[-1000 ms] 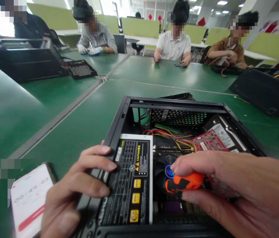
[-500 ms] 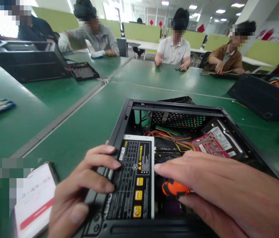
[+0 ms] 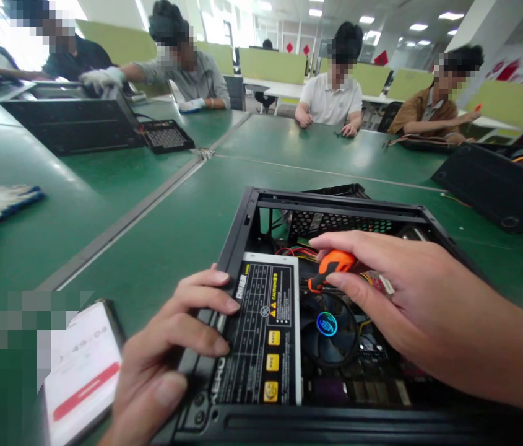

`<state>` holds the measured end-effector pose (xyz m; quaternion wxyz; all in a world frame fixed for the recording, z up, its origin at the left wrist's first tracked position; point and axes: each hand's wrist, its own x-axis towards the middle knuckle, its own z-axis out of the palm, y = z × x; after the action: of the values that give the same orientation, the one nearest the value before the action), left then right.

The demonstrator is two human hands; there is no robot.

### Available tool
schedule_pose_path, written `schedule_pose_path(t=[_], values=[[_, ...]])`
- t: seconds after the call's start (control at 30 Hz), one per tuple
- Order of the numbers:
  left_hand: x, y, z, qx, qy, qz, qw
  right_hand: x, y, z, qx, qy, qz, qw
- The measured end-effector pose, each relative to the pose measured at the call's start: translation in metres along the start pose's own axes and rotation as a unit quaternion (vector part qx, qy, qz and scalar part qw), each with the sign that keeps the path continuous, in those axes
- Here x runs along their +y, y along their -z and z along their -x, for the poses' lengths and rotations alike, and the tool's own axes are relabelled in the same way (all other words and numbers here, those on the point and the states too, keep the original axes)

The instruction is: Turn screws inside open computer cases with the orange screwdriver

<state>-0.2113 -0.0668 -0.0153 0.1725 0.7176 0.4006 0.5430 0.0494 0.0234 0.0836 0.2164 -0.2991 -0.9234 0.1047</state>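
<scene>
Left fingers (image 3: 205,300) clasp the case (image 3: 237,235) edge at nine o'clock. Right fingers (image 3: 358,243) grasp an orange tool (image 3: 338,261). Counter (image 3: 172,235) borders at ten.

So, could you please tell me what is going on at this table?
A person has both hands at an open computer case. The left hand holds its edge beside the power supply, while the right hand grips an orange-and-black tool near the fan; whether the tool's tip touches anything cannot be made out. A phone lies on the left, and other people sit across the green table.
</scene>
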Motion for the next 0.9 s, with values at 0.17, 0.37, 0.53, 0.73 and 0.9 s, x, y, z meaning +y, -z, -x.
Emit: schedule_pose_path(t=[0.17, 0.37, 0.53, 0.73, 0.9], values=[[0.0018, -0.0013, -0.0001, 0.007, 0.002, 0.001, 1.000, 0.0021, 0.0011, -0.0017, 0.008, -0.008, 0.008, 1.000], [0.0009, -0.0005, 0.0016, 0.005, 0.003, 0.011, 1.000, 0.0040, -0.0010, -0.0022, -0.001, -0.007, 0.002, 1.000], [0.0004, 0.0003, 0.0022, 0.003, 0.004, 0.015, 1.000, 0.0030, -0.0029, -0.0003, -0.017, -0.004, 0.003, 1.000], [0.0042, -0.0027, 0.0036, 0.012, 0.011, 0.040, 0.999, 0.0046, -0.0051, 0.0028, 0.003, -0.006, 0.006, 1.000], [0.0053, -0.0039, 0.0034, 0.009, 0.014, 0.042, 0.999, 0.0058, -0.0079, 0.0029, 0.000, -0.011, 0.012, 1.000]])
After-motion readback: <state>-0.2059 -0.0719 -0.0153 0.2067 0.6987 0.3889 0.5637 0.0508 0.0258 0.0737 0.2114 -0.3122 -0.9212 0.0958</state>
